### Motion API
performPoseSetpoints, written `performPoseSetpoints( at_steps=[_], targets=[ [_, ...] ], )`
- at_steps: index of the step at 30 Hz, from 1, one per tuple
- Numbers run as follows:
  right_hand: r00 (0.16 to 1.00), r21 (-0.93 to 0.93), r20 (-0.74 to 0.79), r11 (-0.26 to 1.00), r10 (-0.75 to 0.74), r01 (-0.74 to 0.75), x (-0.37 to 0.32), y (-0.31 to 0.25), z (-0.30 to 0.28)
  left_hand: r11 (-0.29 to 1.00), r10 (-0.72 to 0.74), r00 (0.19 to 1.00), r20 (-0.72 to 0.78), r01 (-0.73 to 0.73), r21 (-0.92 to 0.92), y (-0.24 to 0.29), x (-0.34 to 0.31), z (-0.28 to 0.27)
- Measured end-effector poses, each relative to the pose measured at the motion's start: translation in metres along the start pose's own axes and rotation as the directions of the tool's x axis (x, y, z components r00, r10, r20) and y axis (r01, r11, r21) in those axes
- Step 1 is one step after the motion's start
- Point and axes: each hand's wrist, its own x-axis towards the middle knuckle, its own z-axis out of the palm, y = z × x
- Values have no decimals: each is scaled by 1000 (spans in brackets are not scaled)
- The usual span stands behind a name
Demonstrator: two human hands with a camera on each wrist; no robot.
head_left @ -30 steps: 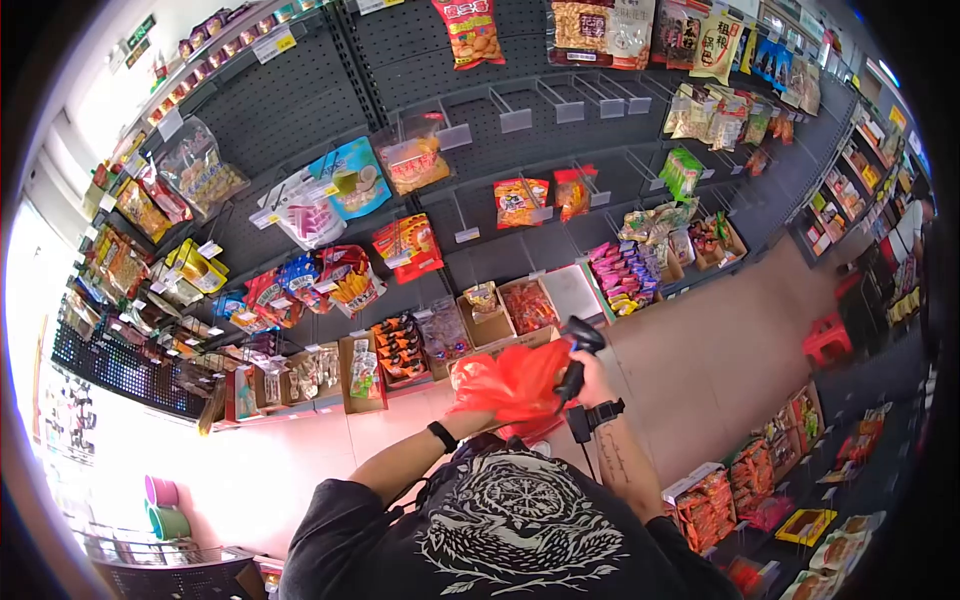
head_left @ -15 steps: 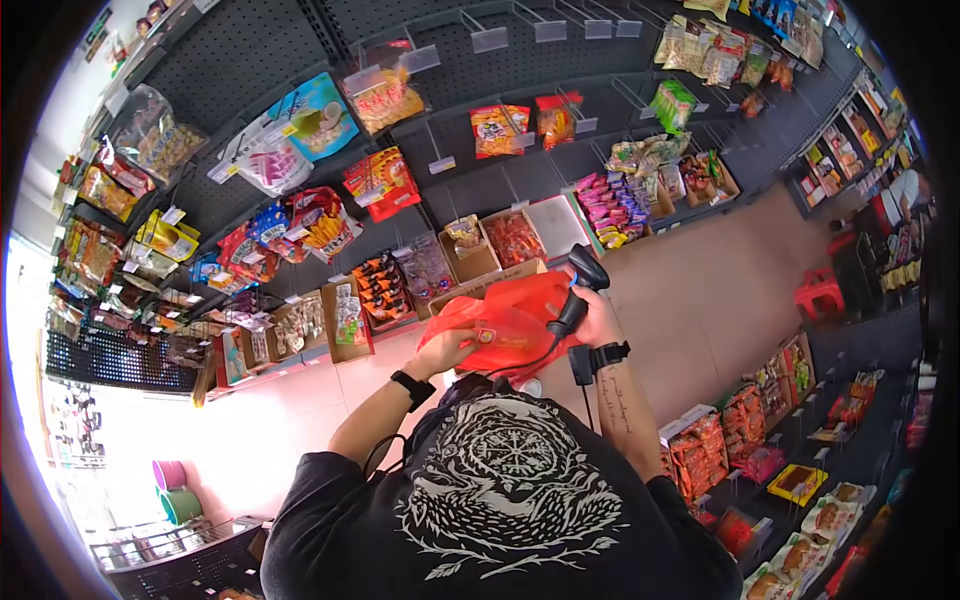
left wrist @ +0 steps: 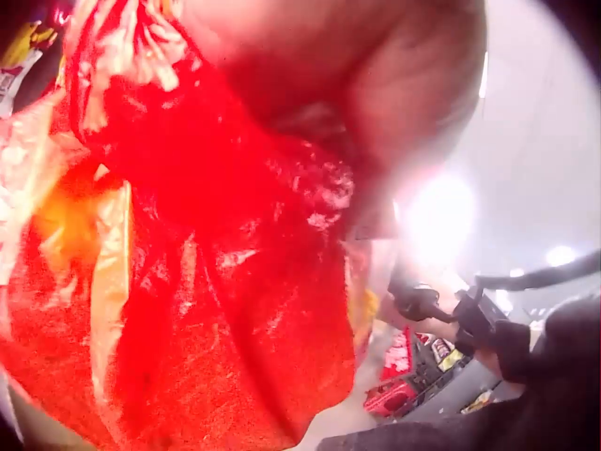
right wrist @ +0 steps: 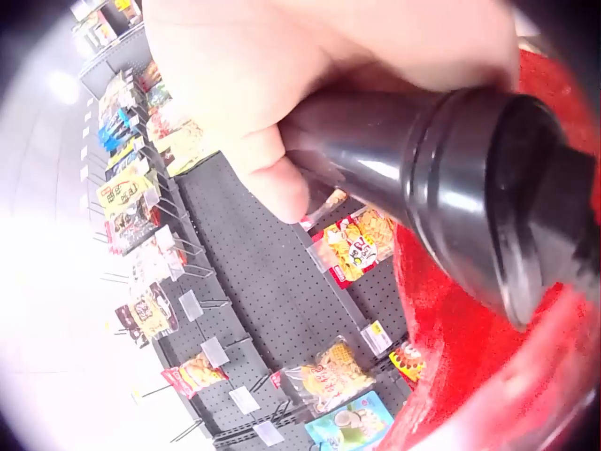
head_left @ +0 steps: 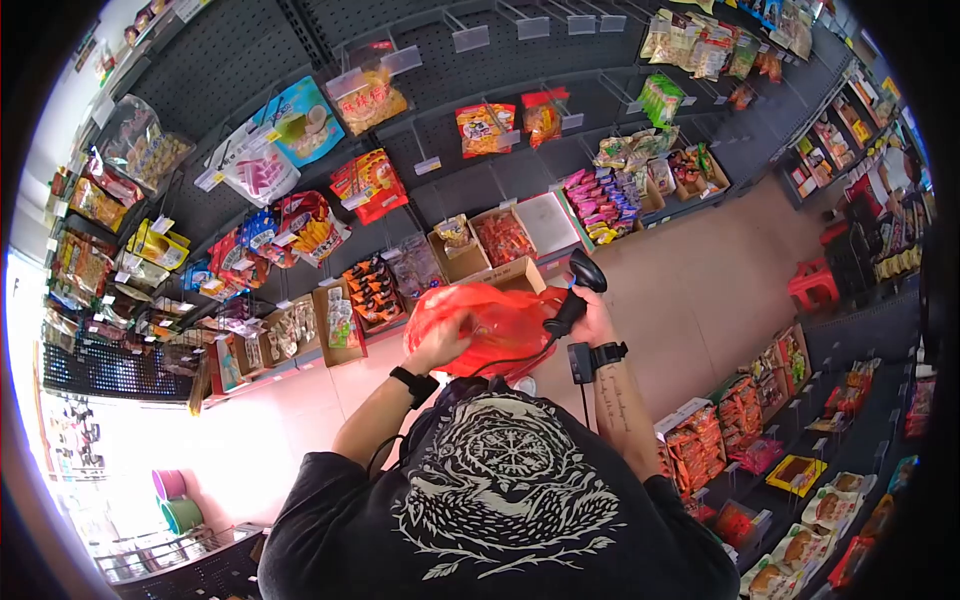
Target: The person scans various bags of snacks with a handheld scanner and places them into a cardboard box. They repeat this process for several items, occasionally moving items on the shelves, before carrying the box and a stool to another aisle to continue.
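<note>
Seen from the head: grasping a black handheld scanner [head_left: 567,316] by its handle, with the right hand [head_left: 595,322] curled round it, head of the device pointing up and away from the body. Gripping a translucent red bag [head_left: 500,328] with bent fingers of the left hand [head_left: 440,345], fingertips partly hidden by thin red film; impossible to tell exactly which fold is pinched. Suspended between both hands, in front of the chest, with the scanner at the bag's right edge. Running across the lower right of the bag: a dark cable [head_left: 520,362] from the scanner handle.

Worn on the left wrist, a black band [head_left: 414,387]; on the right, another dark band [head_left: 609,353] beside a small black device [head_left: 580,363].

Lined up beyond the bag, open cartons [head_left: 461,255] of packaged snacks at the foot of a dark perforated shelf unit [head_left: 400,215]. Standing on the tiled floor [head_left: 665,295] to the right, a red stool [head_left: 813,286]. Stocked at lower right, further packets [head_left: 692,452] in a row.
</note>
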Motion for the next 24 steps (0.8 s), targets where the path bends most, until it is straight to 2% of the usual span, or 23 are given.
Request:
performPoseSetpoints(
  at_steps=[2, 4, 5, 6, 8, 9, 10, 12, 13, 14, 15, 17, 18, 19, 21, 22, 24],
  targets=[
    [987, 92, -40, 983, -159, 162, 2, 1, 3, 999, -28, 999, -22, 27, -30, -5, 5, 7],
    [984, 150, -35, 973, -175, 178, 4, 1, -2, 954, -169, 971, 169, 118, 275, -13, 10, 11],
    [977, 151, -29, 966, -209, 211, 5, 2, -6, 990, -83, 978, 189, 58, 131, -13, 13, 11],
    [969, 151, -24, 957, -246, 247, 6, 2, -9, 990, -79, 978, 191, 54, 130, -14, 14, 10],
    [973, 110, -23, 967, -230, 231, 8, 2, -18, 996, 75, 995, 61, -71, -60, -9, 15, 7],
    [978, 70, -17, 976, -207, 208, 8, 4, -22, 1000, 23, 1000, -12, -24, -8, -7, 16, 5],
    [978, 73, -21, 975, -207, 208, 8, 6, -27, 1000, 22, 1000, -8, -22, -8, -8, 16, 4],
    [987, 123, -51, 980, -153, 158, 3, 9, -24, 987, -37, 981, -192, 6, -159, -15, 15, -1],
    [987, 123, -53, 980, -154, 159, 2, 10, -22, 976, -40, 975, -217, -9, -219, -20, 13, -2],
    [982, 167, -97, 970, -163, 178, -1, 13, -16, 976, -41, 976, -215, -8, -220, -21, 11, -4],
    [975, 210, -140, 958, -170, 197, -3, 14, -11, 953, -38, 986, -164, -14, -303, -22, 8, -7],
    [985, 185, -113, 971, -134, 153, -4, 14, -9, 876, -20, 993, -115, -38, -480, -27, 3, -12],
    [992, 158, -87, 981, -96, 109, -5, 14, -10, 876, -20, 994, -112, -37, -481, -32, 1, -15],
    [992, 158, -87, 981, -97, 109, -5, 15, -12, 808, -25, 981, -191, -93, -581, -37, 0, -21],
    [996, 179, -37, 981, 81, -73, -6, 19, -10, 639, -51, 946, -321, -216, -738, -46, -1, -35],
    [996, 147, -50, 987, 80, -72, -11, 23, -10, 530, -136, 922, -362, -241, -813, -51, -4, -44],
    [993, 117, -105, 993, 46, -34, -24, 30, 10, 358, -99, 838, -536, -473, -805, -15, -2, -78]
  ],
)
